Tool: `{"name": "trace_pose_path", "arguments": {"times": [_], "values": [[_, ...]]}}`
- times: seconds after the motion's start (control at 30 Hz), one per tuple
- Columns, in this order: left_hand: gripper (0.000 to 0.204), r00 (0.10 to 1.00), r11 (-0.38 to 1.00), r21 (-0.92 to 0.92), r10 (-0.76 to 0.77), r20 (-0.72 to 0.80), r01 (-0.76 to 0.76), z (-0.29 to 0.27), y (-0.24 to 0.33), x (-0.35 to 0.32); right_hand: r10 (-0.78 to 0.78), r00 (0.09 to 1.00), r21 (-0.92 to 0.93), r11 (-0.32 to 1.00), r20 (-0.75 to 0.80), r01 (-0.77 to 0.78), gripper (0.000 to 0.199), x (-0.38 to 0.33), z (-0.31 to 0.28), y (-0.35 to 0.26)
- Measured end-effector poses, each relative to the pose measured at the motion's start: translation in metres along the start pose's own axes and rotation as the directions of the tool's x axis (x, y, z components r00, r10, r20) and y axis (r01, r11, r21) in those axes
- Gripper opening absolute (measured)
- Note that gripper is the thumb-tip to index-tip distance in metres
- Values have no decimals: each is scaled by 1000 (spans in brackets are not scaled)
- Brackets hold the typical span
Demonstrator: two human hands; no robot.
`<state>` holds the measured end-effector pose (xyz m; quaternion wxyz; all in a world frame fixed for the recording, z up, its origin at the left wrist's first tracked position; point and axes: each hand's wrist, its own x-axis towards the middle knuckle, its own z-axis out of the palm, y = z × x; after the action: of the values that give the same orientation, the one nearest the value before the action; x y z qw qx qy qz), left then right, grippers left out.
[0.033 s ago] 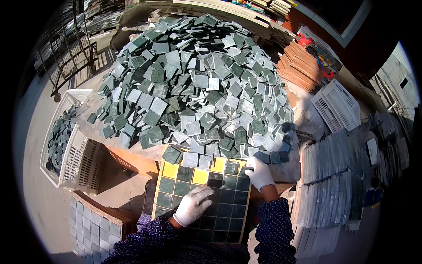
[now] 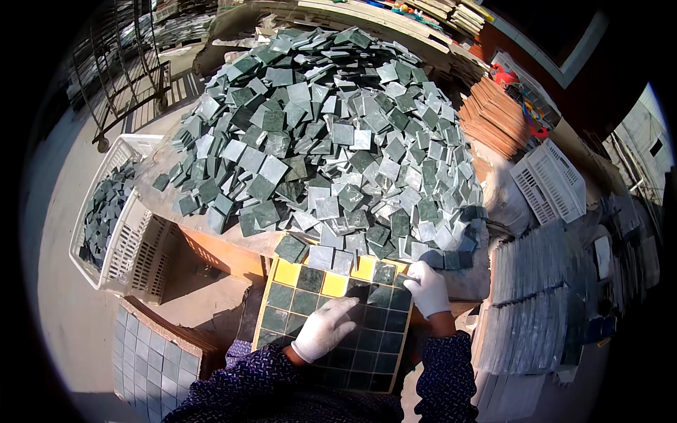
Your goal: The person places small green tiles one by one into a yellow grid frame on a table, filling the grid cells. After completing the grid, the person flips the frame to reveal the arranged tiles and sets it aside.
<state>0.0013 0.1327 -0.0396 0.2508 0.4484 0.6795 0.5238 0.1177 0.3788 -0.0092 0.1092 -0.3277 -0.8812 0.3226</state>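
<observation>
A yellow-bottomed tile frame [image 2: 287, 272] with light wooden edges lies in front of me, mostly filled with rows of dark green square stone tiles [image 2: 305, 302]. My left hand [image 2: 326, 329], in a white knit glove, rests over the middle tiles with its fingers stretched out. At the frame's far right corner is my right hand [image 2: 428, 289], also gloved, thumb and forefinger closed together against the corner tile; what is between them is hidden. Along the far edge, loose tiles [image 2: 321, 257] overlap the frame. Yellow base shows in several far-row spots.
A big heap of green-grey tiles [image 2: 338, 134] covers the table beyond the frame. To the left stand a white crate [image 2: 116, 261] of tiles and a stack of tiled sheets [image 2: 155, 359]. On the right are stacked sheets [image 2: 525, 303], another crate [image 2: 550, 180] and brown boards [image 2: 493, 116].
The whole scene has shifted slightly to the right in the picture. Both hands stay at nearly the same places on the frame.
</observation>
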Motion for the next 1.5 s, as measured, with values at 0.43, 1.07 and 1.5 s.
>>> {"name": "trace_pose_path", "arguments": {"times": [0.43,1.07,1.5], "values": [[7,696,575,-817,-605,-387,45,-277,-84,-53,-27,976,512,854,215,-90,45,-53,17,-74],[36,894,742,512,426,140,-433,-59,-17,59,14,998,-274,962,62,4,81,78,32,-25],[14,863,603,631,439,248,-488,-30,-8,124,54,970,350,927,236,-137,35,23,-5,32]]}}
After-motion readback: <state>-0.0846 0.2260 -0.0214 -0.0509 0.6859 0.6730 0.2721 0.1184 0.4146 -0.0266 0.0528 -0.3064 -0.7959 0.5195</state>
